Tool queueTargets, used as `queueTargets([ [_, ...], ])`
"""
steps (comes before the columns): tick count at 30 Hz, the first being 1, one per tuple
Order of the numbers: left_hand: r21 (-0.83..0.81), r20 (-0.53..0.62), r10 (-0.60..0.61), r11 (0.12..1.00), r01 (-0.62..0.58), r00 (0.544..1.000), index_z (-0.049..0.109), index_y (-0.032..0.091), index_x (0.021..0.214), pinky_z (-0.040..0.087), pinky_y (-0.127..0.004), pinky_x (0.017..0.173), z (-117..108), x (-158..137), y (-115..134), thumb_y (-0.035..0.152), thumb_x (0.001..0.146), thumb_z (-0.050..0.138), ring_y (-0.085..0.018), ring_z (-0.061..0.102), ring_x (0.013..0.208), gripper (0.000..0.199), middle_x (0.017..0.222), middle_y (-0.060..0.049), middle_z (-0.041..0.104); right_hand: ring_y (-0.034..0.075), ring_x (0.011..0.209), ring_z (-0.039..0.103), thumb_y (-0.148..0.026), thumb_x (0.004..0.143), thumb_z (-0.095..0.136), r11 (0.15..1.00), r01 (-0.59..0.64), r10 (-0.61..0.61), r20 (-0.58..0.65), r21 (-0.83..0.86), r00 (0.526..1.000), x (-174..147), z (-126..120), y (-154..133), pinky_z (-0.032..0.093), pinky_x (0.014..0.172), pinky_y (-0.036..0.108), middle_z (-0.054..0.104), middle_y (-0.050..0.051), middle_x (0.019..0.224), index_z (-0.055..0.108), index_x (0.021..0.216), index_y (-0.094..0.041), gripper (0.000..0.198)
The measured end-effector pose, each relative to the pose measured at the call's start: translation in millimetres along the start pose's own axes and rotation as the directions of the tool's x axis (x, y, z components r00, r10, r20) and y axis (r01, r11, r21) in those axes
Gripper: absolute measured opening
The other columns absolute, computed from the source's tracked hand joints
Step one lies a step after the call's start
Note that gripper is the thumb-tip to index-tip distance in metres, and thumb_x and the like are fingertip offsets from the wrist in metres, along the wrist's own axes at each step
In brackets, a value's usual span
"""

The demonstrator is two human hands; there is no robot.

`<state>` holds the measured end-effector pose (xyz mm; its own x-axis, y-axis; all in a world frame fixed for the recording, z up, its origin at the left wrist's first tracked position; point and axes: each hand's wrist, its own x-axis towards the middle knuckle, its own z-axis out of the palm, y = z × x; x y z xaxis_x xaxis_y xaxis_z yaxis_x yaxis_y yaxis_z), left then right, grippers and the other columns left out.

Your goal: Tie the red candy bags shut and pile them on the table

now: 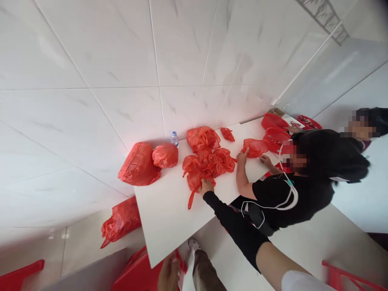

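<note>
The step in hand looks like handling one red plastic bag point(195, 180) in the cluster at the middle of the frame; the right hand point(207, 186) touches its near side with fingers curved and partly open, though I cannot tell whether they grip; the left hand point(169, 273), at the bottom centre, is partly cut off, and whether it holds anything I cannot tell. A sound next move would call for gathering the thin plastic firmly, clear of the neighbouring bags.

The white table point(163, 218) runs from lower centre towards upper right, against a pale tiled wall point(121, 60); a large red bag point(139, 165) and a clear bottle point(174, 139) stand left of the cluster; right of centre, a co-worker point(303, 202) handles another red bag point(255, 148); light floor point(303, 238) shows below.
</note>
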<state>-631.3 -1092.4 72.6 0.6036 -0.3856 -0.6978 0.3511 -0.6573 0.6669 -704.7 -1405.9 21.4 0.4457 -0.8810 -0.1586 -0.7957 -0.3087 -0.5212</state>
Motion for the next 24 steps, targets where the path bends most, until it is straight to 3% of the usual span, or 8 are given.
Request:
queueTargets([
  [2,0.007,0.051,-0.018,1.0,0.018,0.999,0.061,0.018,0.117,0.059,-0.044,0.07,58.4,33.3,36.2,0.064,0.076,0.059,-0.03,0.073,0.08,0.061,0.094,-0.013,0.073,0.021,0.102,0.064,-0.037,0.099,0.062,0.999,0.033,-0.034,0.086,0.008,0.996,6.4,3.7,4.0,0.057,0.088,0.041,0.063,0.009,0.121,0.061,0.123,-0.016,0.032],
  [4,0.044,0.036,-0.042,0.998,0.04,0.998,0.041,0.015,0.142,0.06,-0.044,0.07,106.1,66.9,71.2,0.065,0.082,0.054,-0.028,0.073,0.085,0.079,0.114,-0.019,0.069,0.02,0.1,0.065,-0.038,0.099,0.062,0.998,0.067,-0.068,0.138,0.016,0.988,12.5,-6.1,19.8,0.057,0.086,0.04,0.063,0.008,0.118,0.062,0.121,-0.016,0.031],
  [7,0.185,-0.097,0.003,0.983,0.015,0.995,0.012,0.01,0.156,0.056,-0.051,0.092,150.8,110.0,117.4,0.064,0.081,0.06,-0.035,0.062,0.12,0.104,0.145,-0.029,0.046,0.025,0.114,0.059,-0.041,0.096,0.064,0.999,-0.019,0.022,0.06,-0.042,0.998,44.5,-42.9,65.4,0.051,0.097,0.047,0.058,0.011,0.13,0.058,0.128,-0.017,0.04],
  [10,0.375,-0.179,0.143,0.924,-0.067,0.973,0.006,0.008,0.158,0.033,-0.059,0.116,172.6,138.1,157.3,0.064,0.078,0.067,-0.043,0.023,0.15,0.115,0.159,-0.03,0.024,0.037,0.136,0.04,-0.047,0.091,0.067,0.968,-0.211,0.202,-0.075,-0.133,0.976,94.4,-79.6,116.8,0.04,0.105,0.052,0.037,0.025,0.149,0.033,0.152,-0.011,0.079],
  [13,0.533,-0.163,0.263,0.835,-0.139,0.951,-0.002,0.014,0.16,0.031,-0.064,0.114,188.3,158.6,195.5,0.064,0.079,0.066,-0.046,0.024,0.148,0.117,0.159,-0.029,0.023,0.037,0.135,0.041,-0.052,0.083,0.073,0.946,-0.258,0.253,-0.052,-0.195,0.966,129.7,-92.4,145.9,0.041,0.101,0.044,0.036,0.027,0.148,0.016,0.159,-0.009,0.104],
  [17,0.671,0.028,0.319,0.696,-0.254,0.947,-0.004,0.027,0.161,0.046,-0.065,0.097,211.7,191.7,236.4,0.058,0.084,0.062,-0.046,0.052,0.129,0.107,0.15,-0.024,0.042,0.028,0.113,0.058,-0.051,0.084,0.073,0.953,-0.151,0.178,0.08,-0.262,0.981,150.4,-82.1,143.2,0.047,0.088,0.034,0.049,0.02,0.135,0.012,0.161,-0.014,0.105],
  [20,0.733,0.177,0.295,0.598,-0.325,0.939,0.012,0.031,0.161,0.049,-0.06,0.094,226.4,220.2,246.8,0.045,0.084,0.067,-0.043,0.062,0.118,0.096,0.146,-0.022,0.047,0.026,0.092,0.064,-0.052,0.08,0.078,0.951,-0.048,0.116,0.208,-0.305,0.971,166.8,-74.7,130.8,0.051,0.077,0.036,0.051,0.021,0.13,0.021,0.159,-0.015,0.104],
  [24,0.769,0.239,0.2,0.559,-0.311,0.95,0.035,0.025,0.154,0.051,-0.054,0.091,232.7,245.3,229.7,0.031,0.084,0.07,-0.036,0.067,0.107,0.079,0.14,-0.021,0.053,0.022,0.095,0.064,-0.046,0.092,0.068,0.943,0.097,0.034,0.382,-0.319,0.924,191.8,-69.3,119.2,0.056,0.081,0.039,0.055,0.015,0.131,0.046,0.144,-0.018,0.063],
])
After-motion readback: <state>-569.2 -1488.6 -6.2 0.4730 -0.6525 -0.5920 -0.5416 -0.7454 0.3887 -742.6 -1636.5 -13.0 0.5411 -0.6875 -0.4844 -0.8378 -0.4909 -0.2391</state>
